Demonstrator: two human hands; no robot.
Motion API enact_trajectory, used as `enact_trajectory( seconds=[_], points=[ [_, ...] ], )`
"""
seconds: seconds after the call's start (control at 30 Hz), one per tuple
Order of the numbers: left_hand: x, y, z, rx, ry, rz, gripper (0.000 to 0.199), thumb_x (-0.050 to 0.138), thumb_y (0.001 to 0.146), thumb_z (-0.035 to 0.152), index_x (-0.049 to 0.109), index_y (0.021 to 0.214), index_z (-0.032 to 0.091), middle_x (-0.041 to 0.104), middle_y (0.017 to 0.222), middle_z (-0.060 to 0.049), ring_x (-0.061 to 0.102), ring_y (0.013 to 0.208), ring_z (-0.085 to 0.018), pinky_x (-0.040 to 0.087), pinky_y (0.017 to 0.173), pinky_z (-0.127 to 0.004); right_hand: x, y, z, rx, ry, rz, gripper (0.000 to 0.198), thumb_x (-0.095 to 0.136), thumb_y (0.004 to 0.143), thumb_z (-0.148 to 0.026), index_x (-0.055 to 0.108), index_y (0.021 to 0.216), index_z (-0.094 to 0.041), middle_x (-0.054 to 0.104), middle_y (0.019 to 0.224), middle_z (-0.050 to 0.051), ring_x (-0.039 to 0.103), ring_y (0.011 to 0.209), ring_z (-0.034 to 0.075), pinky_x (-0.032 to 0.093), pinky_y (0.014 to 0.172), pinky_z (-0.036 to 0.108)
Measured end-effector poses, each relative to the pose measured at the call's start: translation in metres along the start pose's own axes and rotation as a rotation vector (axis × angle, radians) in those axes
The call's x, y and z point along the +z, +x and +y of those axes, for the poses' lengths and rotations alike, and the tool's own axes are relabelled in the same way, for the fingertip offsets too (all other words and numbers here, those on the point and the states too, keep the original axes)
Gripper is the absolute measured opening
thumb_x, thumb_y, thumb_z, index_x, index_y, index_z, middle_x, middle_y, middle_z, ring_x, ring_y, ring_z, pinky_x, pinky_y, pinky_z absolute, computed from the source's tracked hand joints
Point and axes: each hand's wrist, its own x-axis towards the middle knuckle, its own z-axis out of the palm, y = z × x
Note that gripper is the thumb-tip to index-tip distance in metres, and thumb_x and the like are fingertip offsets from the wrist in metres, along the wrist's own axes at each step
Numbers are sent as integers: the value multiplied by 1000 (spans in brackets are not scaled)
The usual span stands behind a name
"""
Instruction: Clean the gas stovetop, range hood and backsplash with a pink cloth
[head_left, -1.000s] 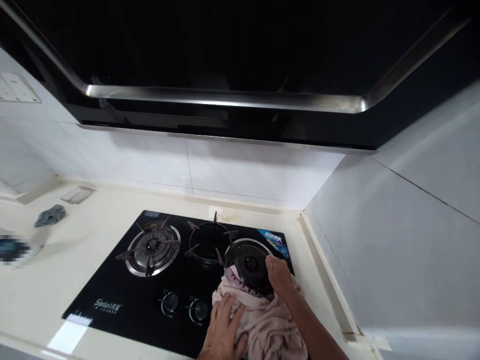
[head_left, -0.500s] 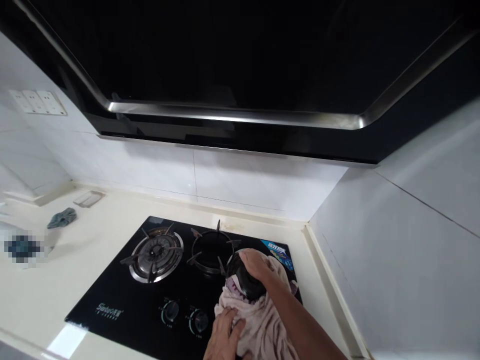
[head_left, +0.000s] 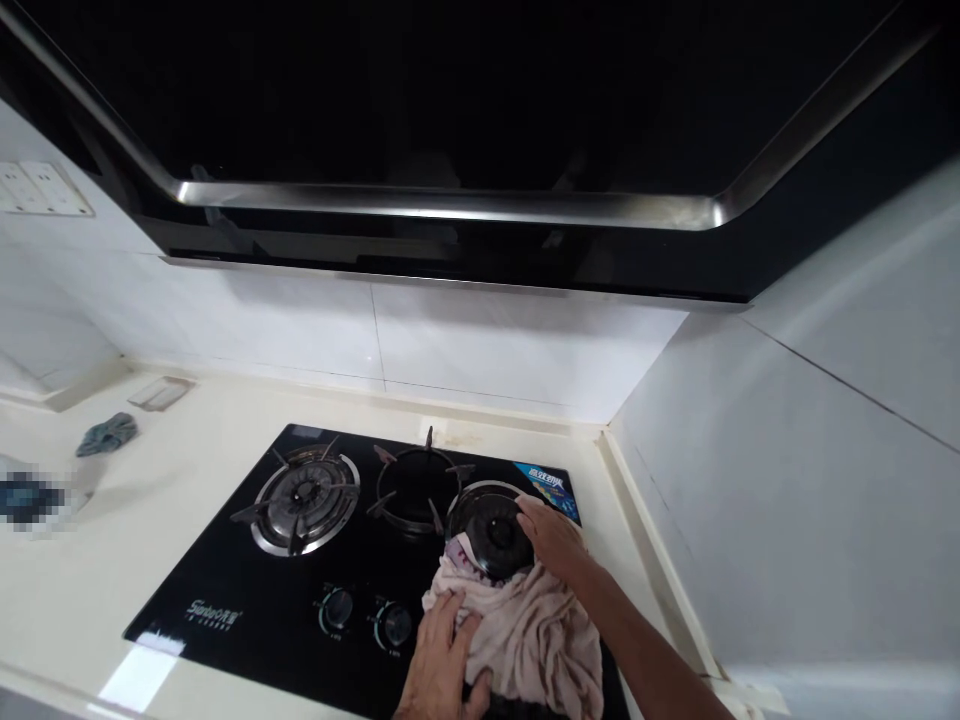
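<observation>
A pale pink cloth lies bunched over the front of the right burner on a black glass gas stove. My left hand rests on the cloth's left side, its fingers spread and lying flat. At the burner's right edge, my right hand has its fingers closed over a fold of the cloth. A patterned corner of the cloth touches the burner's left front. The burner's dark round centre shows between cloth and hand. Parts of its metal ring are covered.
The left burner and the middle pan support carry raised prongs. Two knobs sit near the front. A range hood hangs low above. A grey-green cloth and a shallow clear tray lie on the cream counter.
My right hand has moved from on top of the burner to its right edge, uncovering the dark centre. The cloth has shifted toward the front. My left hand stays on it.
</observation>
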Motion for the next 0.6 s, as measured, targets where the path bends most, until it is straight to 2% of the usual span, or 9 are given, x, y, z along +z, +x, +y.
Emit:
enact_trajectory(
  seconds=[0.13,0.3,0.43,0.6],
  points=[
    [-7,4,5,-38,-39,-38,64,66,79,25,48,140,23,43,151,-14,40,139,-35,41,111,-58,3,-56,-14,106,-132,93,47,36,99,-40,55,136,-17,61,135,14,55,126,28,40,105,47],
    [-14,7,8,-58,-79,-40,65,64,81,25,45,143,21,42,152,-15,37,142,-35,41,112,-57,11,-101,-64,185,-252,181,38,41,99,-36,63,121,-14,66,121,18,58,118,32,38,103,47],
    [-14,4,6,-73,-117,25,58,58,87,26,44,142,18,42,151,-17,36,143,-33,41,112,-56,11,-114,-94,204,-251,200,32,39,98,-30,66,109,-18,69,110,18,60,108,34,39,97,50],
    [-13,2,4,-74,-201,63,56,54,89,24,41,143,16,43,150,-18,35,144,-31,39,113,-57,18,-112,-118,181,-208,183,28,40,98,-32,66,99,-22,70,100,13,61,100,31,42,92,46]
  ],
)
